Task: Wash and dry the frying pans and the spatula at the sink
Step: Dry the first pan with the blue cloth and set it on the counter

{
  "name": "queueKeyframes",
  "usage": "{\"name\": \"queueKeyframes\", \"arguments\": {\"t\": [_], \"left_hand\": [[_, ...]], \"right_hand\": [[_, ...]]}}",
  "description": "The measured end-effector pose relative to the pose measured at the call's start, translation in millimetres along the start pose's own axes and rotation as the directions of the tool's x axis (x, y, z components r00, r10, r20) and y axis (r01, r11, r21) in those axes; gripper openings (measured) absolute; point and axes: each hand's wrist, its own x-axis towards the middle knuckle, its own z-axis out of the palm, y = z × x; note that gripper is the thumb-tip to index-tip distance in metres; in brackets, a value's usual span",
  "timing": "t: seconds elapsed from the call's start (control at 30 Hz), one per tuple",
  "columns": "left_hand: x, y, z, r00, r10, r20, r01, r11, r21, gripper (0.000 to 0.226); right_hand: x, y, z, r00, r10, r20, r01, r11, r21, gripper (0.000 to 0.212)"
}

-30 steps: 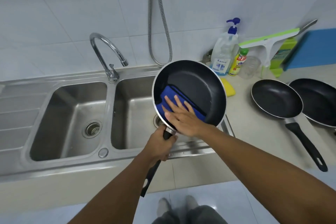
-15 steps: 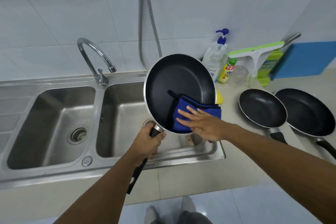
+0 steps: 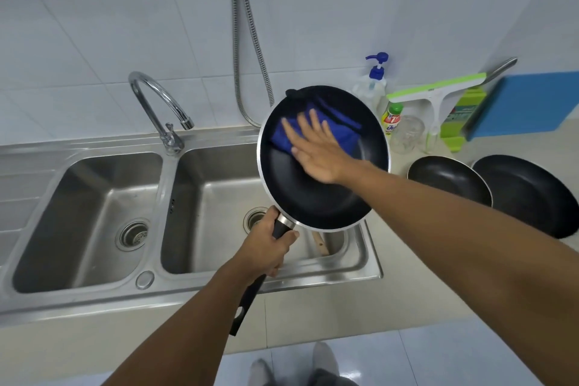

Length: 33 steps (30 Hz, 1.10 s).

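Observation:
A black frying pan [image 3: 316,197] with a silver rim is tilted above the right sink basin [image 3: 219,213]. My left hand [image 3: 266,244] grips its black handle just below the pan. My right hand [image 3: 316,147] lies flat with straight fingers on a blue cloth [image 3: 332,125], pressing it against the upper inside of the pan. Two more black frying pans rest on the counter to the right, a smaller pan [image 3: 445,180] and a larger pan [image 3: 529,194]. A wooden piece [image 3: 321,244], maybe the spatula, shows in the right basin under the pan.
The double steel sink has a left basin [image 3: 94,213] and a curved tap [image 3: 156,106] between the basins. A metal shower hose [image 3: 247,72] hangs on the tiled wall. A soap pump bottle [image 3: 374,81], small bottle [image 3: 391,119], glass jar [image 3: 407,135], green-edged squeegee [image 3: 435,94] and blue board [image 3: 532,103] stand at the back right.
My right hand slid the blue cloth from the lower right of the pan up to its upper part. The pan shifted slightly right; my left hand kept its grip on the handle.

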Motion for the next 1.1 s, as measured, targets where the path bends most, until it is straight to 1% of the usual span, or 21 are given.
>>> {"name": "queueKeyframes", "arguments": {"t": [0.07,0.13,0.2,0.23,0.3,0.37,0.47,0.53,0.6,0.63,0.7,0.77,0.83,0.9,0.97,1.03,1.1], "left_hand": [[1.0,0.1,-3.6,1.0,0.003,-0.012,-0.003,1.0,-0.012,0.033],[1.6,0.3,-6.8,0.999,-0.005,-0.043,0.004,0.999,-0.046,0.03],[1.0,0.0,-7.9,0.999,-0.016,-0.052,0.011,0.996,-0.085,0.029],[0.3,-0.3,-7.9,0.999,-0.013,-0.043,0.009,0.996,-0.093,0.031],[-1.4,-0.9,-8.2,1.0,-0.007,-0.02,0.005,0.997,-0.077,0.031],[-3.8,-1.1,-8.1,1.0,-0.003,-0.014,0.003,0.999,-0.051,0.031],[-8.2,-0.2,-3.5,1.0,0.006,-0.024,-0.008,0.997,-0.071,0.03],[-8.8,3.2,-1.8,0.999,0.013,-0.049,-0.018,0.994,-0.103,0.025],[-4.5,10.5,-5.0,0.997,0.014,-0.072,-0.024,0.99,-0.137,0.016],[-0.7,14.6,-8.7,0.996,0.012,-0.084,-0.024,0.989,-0.149,0.013],[7.7,21.9,-15.0,0.995,0.0,-0.099,-0.016,0.988,-0.155,0.012],[13.9,26.7,-13.4,0.995,-0.01,-0.101,-0.008,0.985,-0.175,0.012],[16.5,28.1,-5.9,0.995,-0.022,-0.096,0.002,0.978,-0.208,0.01],[18.5,26.7,-0.2,0.994,-0.047,-0.099,0.024,0.974,-0.224,0.01],[20.1,24.3,-1.2,0.992,-0.06,-0.108,0.036,0.977,-0.21,0.006],[20.5,22.6,-6.7,0.992,-0.057,-0.114,0.034,0.98,-0.195,0.01],[19.6,23.0,-11.2,0.993,-0.05,-0.104,0.029,0.979,-0.202,0.015]], "right_hand": [[-11.9,-21.3,10.8,0.988,-0.152,0.039,0.152,0.988,0.001,0.059],[-28.4,-28.9,23.2,0.947,-0.307,0.092,0.311,0.95,-0.027,0.057],[-32.9,-23.6,27.4,0.919,-0.381,0.1,0.392,0.909,-0.138,0.056],[-28.2,-17.9,26.5,0.921,-0.383,0.073,0.39,0.893,-0.224,0.056],[-13.5,-6.4,17.9,0.943,-0.333,0.004,0.315,0.887,-0.338,0.058],[-0.1,6.1,5.7,0.972,-0.225,-0.065,0.191,0.923,-0.335,0.063],[5.2,26.4,-10.1,0.989,-0.038,-0.142,0.004,0.973,-0.232,0.069],[-2.8,40.8,-8.1,0.982,0.072,-0.172,-0.104,0.977,-0.186,0.074],[-19.5,57.0,3.4,0.965,0.177,-0.192,-0.209,0.964,-0.164,0.084],[-29.6,63.3,11.3,0.958,0.218,-0.186,-0.248,0.955,-0.16,0.089],[-50.4,66.0,30.4,0.955,0.269,-0.122,-0.285,0.948,-0.139,0.092],[-66.2,55.5,49.0,0.96,0.27,-0.069,-0.273,0.962,-0.028,0.09],[-76.0,35.9,61.1,0.969,0.241,-0.048,-0.23,0.959,0.164,0.078],[-80.9,12.9,66.4,0.984,0.18,-0.006,-0.166,0.922,0.35,0.064],[-84.6,-8.3,65.8,0.992,0.125,-0.012,-0.103,0.867,0.487,0.049],[-86.6,-25.8,65.5,0.994,0.082,-0.071,-0.027,0.82,0.572,0.046],[-87.0,-37.4,67.4,0.991,0.045,-0.127,0.032,0.84,0.541,0.051]]}}
